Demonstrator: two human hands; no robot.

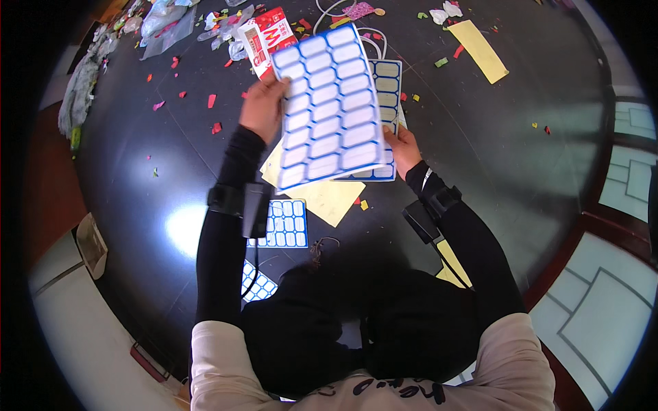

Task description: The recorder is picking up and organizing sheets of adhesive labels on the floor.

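Closed on the left edge of a white sheet of blue-bordered sticker labels (329,103), my left hand (263,109) holds it raised and slightly tilted. Behind it and to the right is a second label sheet (387,77), partly covered by the first. My right hand (404,148) grips that second sheet at its right edge, thumb on top; the other fingers are mostly hidden. Under both lies yellow paper (336,204). Nearer my legs, more blue-bordered label sheets (291,222) rest on the dark floor, with another sheet (258,282) beside my left knee.
A red and white printed packet (264,41) and a white looped cord (373,44) lie beyond my hands. Clear plastic bags (168,24) sit far left, a yellow strip (478,51) far right. Colourful scraps (212,101) dot the floor. Glass-panelled doors (603,315) border the right.
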